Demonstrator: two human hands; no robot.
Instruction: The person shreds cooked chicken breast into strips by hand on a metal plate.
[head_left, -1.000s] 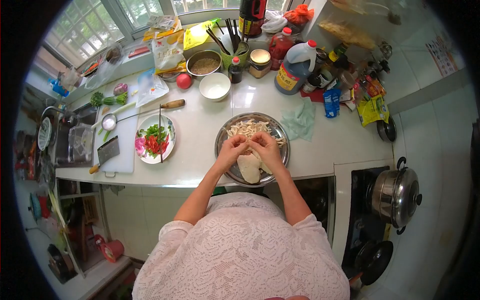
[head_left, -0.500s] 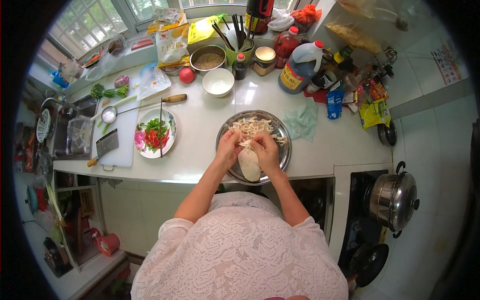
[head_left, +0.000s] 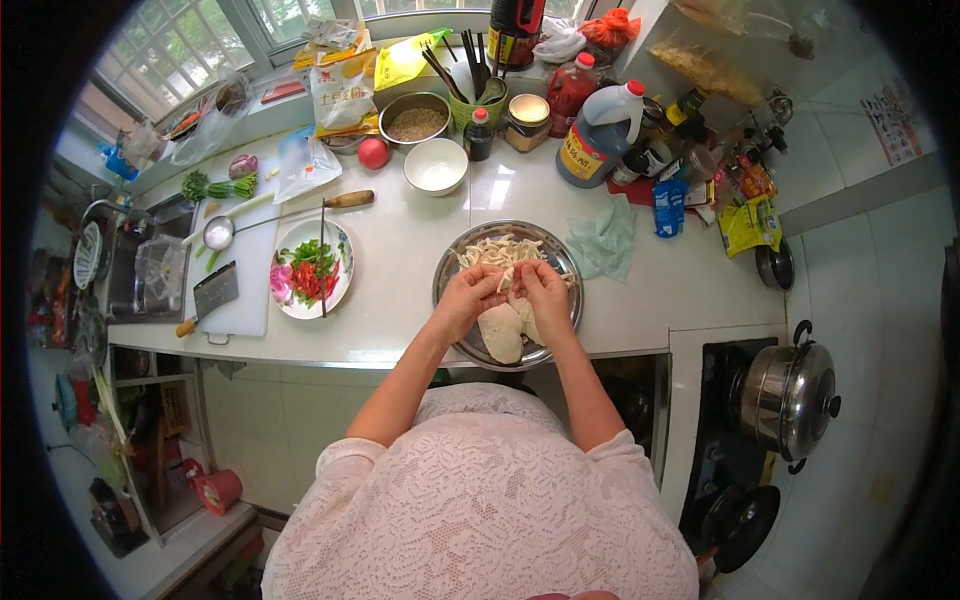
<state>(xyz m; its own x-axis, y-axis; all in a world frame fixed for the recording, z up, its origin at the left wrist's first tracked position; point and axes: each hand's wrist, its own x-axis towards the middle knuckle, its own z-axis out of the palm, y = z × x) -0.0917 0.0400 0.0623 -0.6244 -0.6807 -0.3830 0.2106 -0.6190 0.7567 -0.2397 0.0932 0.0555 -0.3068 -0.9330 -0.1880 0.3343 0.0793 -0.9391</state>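
Observation:
A round metal tray (head_left: 441, 262) stands near the counter's front edge. Shredded chicken (head_left: 495, 250) is heaped along its far side, and pale chunks of chicken breast (head_left: 500, 334) lie at its near side. Over the middle of the tray, my left hand (head_left: 470, 300) and my right hand (head_left: 546, 303) are closed in pinches, fingertips close together. Between them is a small chicken strip (head_left: 507, 281), gripped from both sides. My fingers partly hide it and the meat beneath.
To the left are a plate (head_left: 345, 285) of cut peppers and greens with chopsticks across it, a cleaver (head_left: 216, 290) on a white cutting board (head_left: 252, 305), and a ladle (head_left: 290, 215). A white bowl (head_left: 436, 168) stands behind, a green cloth (head_left: 602, 240) right, a steel pot (head_left: 790, 398) on the stove.
Both hands have shifted slightly up and away from the large chicken chunk, which lies in the tray. Another chunk beside it has come into view. A small strip now shows between my fingertips.

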